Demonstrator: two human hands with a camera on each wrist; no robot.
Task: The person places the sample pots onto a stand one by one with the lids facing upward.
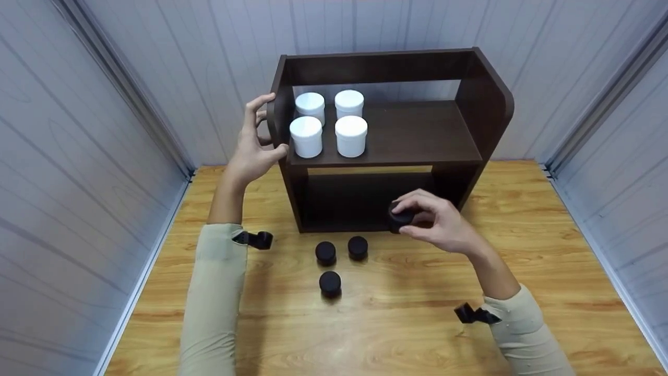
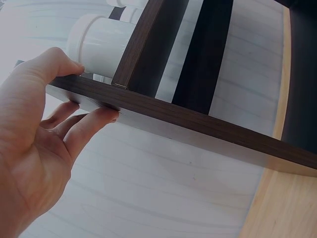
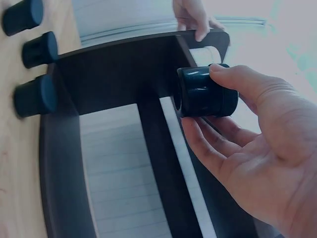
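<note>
Honey-coloured wood grain covers the tabletop [image 1: 522,250], which sits in a narrow booth walled by pale grey ribbed panels [image 1: 78,156] on the left, back and right, with metal strips running down the corners. A dark brown shelf unit [image 1: 469,151] stands toward the back of the table, its rear against the back wall; it has an upper shelf and an open lower compartment.

Four white jars [image 1: 351,136] with white lids stand in a two-by-two block at the left end of the upper shelf.

The left hand [image 1: 250,149] grips the shelf unit's left side panel, thumb on the front edge near the jars and fingers curled round the outer face; the left wrist view shows the same hold, with the thumb lying on the panel's edge and the fingers pressed against the face below it.

The right hand [image 1: 443,222] holds a small black jar [image 1: 401,216] just in front of the lower compartment's right side, above the table. The right wrist view shows the thumb over its top and the fingers curled beneath it, clamped on the jar, which lies on its side in the grip.

Three more black jars [image 1: 330,282] stand on the tabletop in front of the shelf unit, two side by side and one nearer the person, well apart from the right hand. Both forearms wear beige sleeves [image 1: 214,292].
</note>
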